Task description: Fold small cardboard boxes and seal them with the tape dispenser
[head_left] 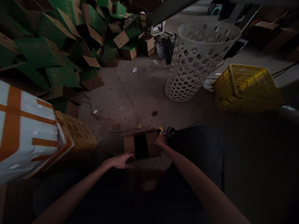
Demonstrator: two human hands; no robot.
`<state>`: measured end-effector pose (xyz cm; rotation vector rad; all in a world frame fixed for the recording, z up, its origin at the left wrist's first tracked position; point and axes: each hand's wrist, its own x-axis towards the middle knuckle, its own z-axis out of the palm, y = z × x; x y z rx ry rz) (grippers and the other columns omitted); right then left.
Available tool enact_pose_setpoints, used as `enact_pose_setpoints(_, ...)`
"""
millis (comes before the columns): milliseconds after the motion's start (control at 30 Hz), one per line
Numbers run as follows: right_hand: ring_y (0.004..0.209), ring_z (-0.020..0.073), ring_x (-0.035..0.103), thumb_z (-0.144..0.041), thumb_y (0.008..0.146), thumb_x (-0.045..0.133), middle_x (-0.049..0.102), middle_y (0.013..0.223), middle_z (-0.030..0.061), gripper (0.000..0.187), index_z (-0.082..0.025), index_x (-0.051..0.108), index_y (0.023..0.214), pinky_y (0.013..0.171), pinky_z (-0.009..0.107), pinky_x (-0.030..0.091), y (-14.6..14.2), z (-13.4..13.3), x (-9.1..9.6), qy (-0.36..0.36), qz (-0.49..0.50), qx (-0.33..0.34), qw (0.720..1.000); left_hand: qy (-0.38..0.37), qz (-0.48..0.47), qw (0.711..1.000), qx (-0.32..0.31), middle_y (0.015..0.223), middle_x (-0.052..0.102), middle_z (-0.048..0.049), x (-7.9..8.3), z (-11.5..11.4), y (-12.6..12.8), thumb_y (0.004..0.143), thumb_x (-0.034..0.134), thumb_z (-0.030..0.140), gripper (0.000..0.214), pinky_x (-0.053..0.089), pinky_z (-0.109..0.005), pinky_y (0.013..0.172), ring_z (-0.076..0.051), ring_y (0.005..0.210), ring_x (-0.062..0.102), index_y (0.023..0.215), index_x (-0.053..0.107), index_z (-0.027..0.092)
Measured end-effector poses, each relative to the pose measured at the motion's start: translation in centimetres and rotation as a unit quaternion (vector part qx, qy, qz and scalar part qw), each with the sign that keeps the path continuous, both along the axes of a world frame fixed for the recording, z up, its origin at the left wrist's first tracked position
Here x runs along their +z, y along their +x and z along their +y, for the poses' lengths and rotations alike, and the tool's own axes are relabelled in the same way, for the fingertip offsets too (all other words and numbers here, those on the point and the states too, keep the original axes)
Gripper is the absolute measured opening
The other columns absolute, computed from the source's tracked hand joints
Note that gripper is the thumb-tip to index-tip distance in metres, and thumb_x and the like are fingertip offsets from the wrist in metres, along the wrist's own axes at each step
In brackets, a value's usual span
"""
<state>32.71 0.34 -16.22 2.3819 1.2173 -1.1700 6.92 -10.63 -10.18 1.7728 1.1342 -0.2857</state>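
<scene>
A small brown cardboard box [130, 143] with a dark strip down its middle sits low in the middle of the view, over my lap. My left hand [121, 161] rests on its near left edge, fingers curled against the cardboard. My right hand [160, 140] is closed at the box's right side on a tape dispenser [164, 131] with a yellow part. It is dim here, so the fingers show poorly.
A heap of green and brown folded boxes [58, 40] fills the far left. A white and orange carton [25, 130] and an orange crate [78, 133] stand at my left. A white perforated basket [198, 59] and a yellow crate [245, 88] stand on the concrete floor ahead.
</scene>
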Motion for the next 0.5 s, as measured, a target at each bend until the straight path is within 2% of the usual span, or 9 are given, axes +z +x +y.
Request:
enact_pose_setpoints(67,0.137,0.0455,0.046,-0.045,0.049,0.096,0.035,0.150,0.0396,0.153,-0.007,-0.001,0.161,0.108,0.058,0.040,0.0,0.1,-0.2,-0.005,-0.001,-0.001,1.000,0.015,0.007,0.999,-0.030,0.129,0.061,-0.0103,0.3,-0.7,-0.3,0.088,0.056,0.024,0.039,0.045,-0.036,0.105,-0.025,0.121,0.057,0.126,0.061,0.020)
enact_pose_setpoints(167,0.136,0.0437,0.047,-0.044,0.048,0.097,0.036,0.149,0.0398,0.154,-0.007,-0.002,0.160,0.107,0.056,0.041,0.0,0.1,-0.6,-0.008,-0.005,0.002,1.000,0.068,0.034,0.995,-0.069,0.136,0.058,-0.0121,-0.2,-1.4,-0.2,0.081,0.047,0.006,0.058,0.041,-0.038,0.111,-0.026,0.128,0.053,0.137,0.054,0.019)
enact_pose_setpoints(267,0.136,0.0441,0.047,-0.045,0.049,0.097,0.037,0.149,0.0389,0.155,-0.009,-0.004,0.161,0.106,0.058,0.042,0.0,0.1,-1.0,-0.013,-0.011,0.004,1.000,0.099,0.051,0.990,-0.085,0.135,0.058,-0.0113,-1.2,-1.6,-0.3,0.075,0.046,0.002,0.069,0.041,-0.038,0.112,-0.025,0.128,0.053,0.141,0.049,0.021)
enact_pose_setpoints(367,0.138,0.0446,0.044,-0.046,0.050,0.096,0.035,0.150,0.0395,0.155,-0.007,-0.006,0.160,0.107,0.057,0.041,0.0,0.1,-1.3,-0.016,-0.006,0.010,1.000,0.115,0.068,0.990,-0.055,0.131,0.059,-0.0116,-2.0,-1.4,-0.3,0.075,0.045,0.001,0.068,0.042,-0.038,0.111,-0.025,0.125,0.054,0.140,0.051,0.019)
enact_pose_setpoints(500,0.141,0.0460,0.040,-0.052,0.050,0.095,0.030,0.151,0.0417,0.158,-0.004,-0.008,0.159,0.109,0.059,0.039,0.2,0.2,-1.1,-0.016,0.011,0.023,1.000,0.096,0.078,0.991,-0.040,0.134,0.058,-0.0129,-3.0,-1.5,0.3,0.073,0.049,0.003,0.062,0.044,-0.037,0.108,-0.026,0.124,0.055,0.133,0.057,0.018)
